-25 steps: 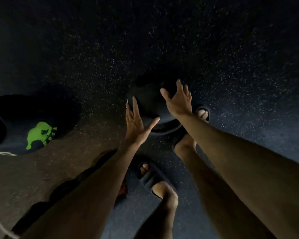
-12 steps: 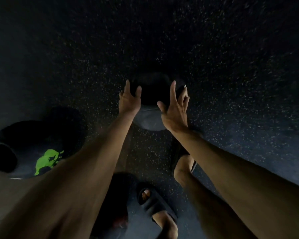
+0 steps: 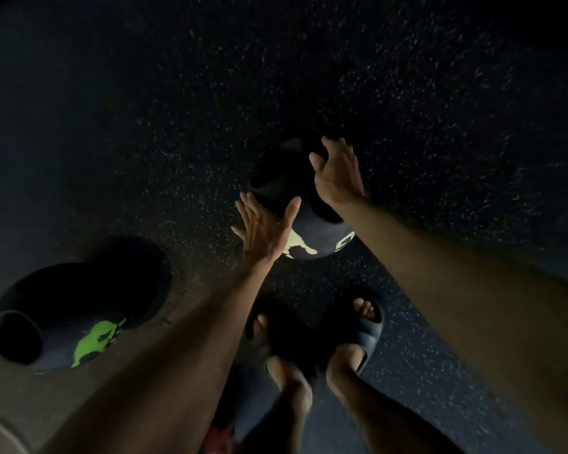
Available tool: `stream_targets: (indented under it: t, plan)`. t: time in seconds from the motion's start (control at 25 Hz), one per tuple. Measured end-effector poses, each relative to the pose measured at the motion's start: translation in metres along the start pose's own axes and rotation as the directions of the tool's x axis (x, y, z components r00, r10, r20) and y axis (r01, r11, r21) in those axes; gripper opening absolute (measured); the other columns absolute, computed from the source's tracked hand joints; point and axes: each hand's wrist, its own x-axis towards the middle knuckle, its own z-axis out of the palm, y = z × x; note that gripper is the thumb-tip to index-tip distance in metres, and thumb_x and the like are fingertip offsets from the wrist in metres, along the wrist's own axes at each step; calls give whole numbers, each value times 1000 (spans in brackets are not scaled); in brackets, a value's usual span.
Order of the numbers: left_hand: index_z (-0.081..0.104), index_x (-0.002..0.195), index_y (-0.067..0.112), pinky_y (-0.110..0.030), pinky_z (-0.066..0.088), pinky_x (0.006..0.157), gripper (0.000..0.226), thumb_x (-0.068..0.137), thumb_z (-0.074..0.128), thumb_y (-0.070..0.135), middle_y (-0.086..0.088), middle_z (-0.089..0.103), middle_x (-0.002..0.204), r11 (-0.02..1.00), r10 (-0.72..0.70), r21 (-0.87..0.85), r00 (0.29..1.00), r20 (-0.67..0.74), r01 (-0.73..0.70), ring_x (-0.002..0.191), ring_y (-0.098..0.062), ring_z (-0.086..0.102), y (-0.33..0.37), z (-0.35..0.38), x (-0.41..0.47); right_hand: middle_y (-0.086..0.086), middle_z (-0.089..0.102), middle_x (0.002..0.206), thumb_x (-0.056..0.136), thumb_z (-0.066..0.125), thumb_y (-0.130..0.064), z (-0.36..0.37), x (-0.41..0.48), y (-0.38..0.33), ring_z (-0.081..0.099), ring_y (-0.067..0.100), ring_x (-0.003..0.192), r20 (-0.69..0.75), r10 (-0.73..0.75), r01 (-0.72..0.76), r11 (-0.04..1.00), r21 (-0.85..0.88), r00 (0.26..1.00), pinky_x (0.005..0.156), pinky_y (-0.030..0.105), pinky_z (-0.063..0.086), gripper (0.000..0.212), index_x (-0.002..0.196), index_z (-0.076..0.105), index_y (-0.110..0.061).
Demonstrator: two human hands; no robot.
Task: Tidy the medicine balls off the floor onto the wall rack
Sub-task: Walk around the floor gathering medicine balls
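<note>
Dark ball (image 3: 318, 237) on speckled floor (image 3: 439, 126), just ahead of sandals (image 3: 364, 326). Left hand (image 3: 263, 231) at near-left side, grip wide, fingers straight. Right hand (image 3: 338, 175) over far-right side, grip wide, fingers slightly bent. Green-marked ball (image 3: 79, 309) well apart, leftward.

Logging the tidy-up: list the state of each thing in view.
ball: between both hands; lifted or not, unclear.
green-marked ball: on the floor, left, untouched.
left hand: open, fingers straight, at the ball's left side.
right hand: on the ball's upper right; finger curl unclear.
slides: worn on both feet.
</note>
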Motion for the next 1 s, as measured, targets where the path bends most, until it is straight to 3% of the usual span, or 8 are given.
stream_targets:
  t: [0.08, 0.16, 0.36, 0.52, 0.64, 0.72, 0.84, 1.0]
  plan:
    - [5, 154, -1, -66, 2, 119, 116, 82, 47, 80, -17, 7, 164, 998, -46, -54, 999, -22, 44, 154, -29, 2, 23, -2, 13, 11, 29, 160, 103, 41, -43, 1, -29, 11, 28, 29, 147, -120, -134, 127, 990, -62, 984, 120, 43, 27, 56, 153, 32, -19]
    - [13, 149, -1, -67, 3, 118, 115, 79, 52, 80, -16, 14, 161, 987, -116, -118, 992, -49, 110, 153, -30, 7, 53, -5, 37, 12, 22, 163, 102, 42, -49, 4, -56, 27, 19, 29, 152, -106, -246, 221, 954, -201, 964, 124, 44, 19, 66, 156, 23, -17]
    - [9, 152, -1, -69, 6, 117, 118, 78, 46, 84, -17, 12, 162, 987, -157, -35, 988, 0, 157, 152, -32, 7, 121, -23, 97, 9, -5, 168, 98, 40, -62, -7, -15, 21, -10, 22, 155, -52, -196, 181, 959, -217, 979, 126, 47, 10, 86, 161, 0, -18]
    - [6, 159, 16, -60, 10, 121, 96, 90, 44, 71, -16, 4, 166, 982, 174, 63, 981, 90, -180, 153, -32, 2, 135, -46, 115, 7, -3, 168, 98, 28, -67, -37, 46, 3, -5, 27, 155, -49, -60, 53, 989, -138, 997, 124, 51, 15, 78, 160, 2, -29]
    - [-1, 159, 35, -58, 7, 120, 94, 86, 44, 75, -8, -9, 167, 852, 468, 155, 860, 201, -500, 154, -28, -8, 120, -58, 114, 6, 10, 167, 97, 25, -69, -61, 96, -8, 13, 34, 152, -27, 208, -210, 976, -58, 978, 118, 53, 26, 69, 158, 8, -42]
    - [-3, 157, 43, -65, 16, 118, 96, 82, 44, 80, -4, -8, 168, 777, 542, 223, 806, 238, -588, 154, -31, -4, 125, -60, 125, 11, 23, 162, 98, 28, -67, -82, 126, -13, 26, 37, 146, -33, 321, -320, 947, 36, 946, 115, 52, 30, 67, 158, 16, -37]
    - [0, 155, 49, -67, 24, 114, 96, 79, 49, 81, -4, -5, 167, 795, 484, 259, 832, 272, -548, 152, -40, 2, 172, -56, 152, 13, 24, 161, 100, 40, -58, -102, 126, -10, 25, 34, 147, -95, 207, -202, 978, 60, 974, 119, 47, 27, 70, 158, 21, -24]
    - [17, 156, 43, -65, 23, 115, 88, 83, 58, 71, -12, 5, 166, 896, 323, 238, 918, 228, -375, 151, -36, 7, 245, -46, 186, 8, -9, 168, 94, 44, -68, -104, 105, -2, -8, 26, 154, -88, 47, -51, 997, -50, 995, 123, 44, 1, 92, 160, -4, -25]
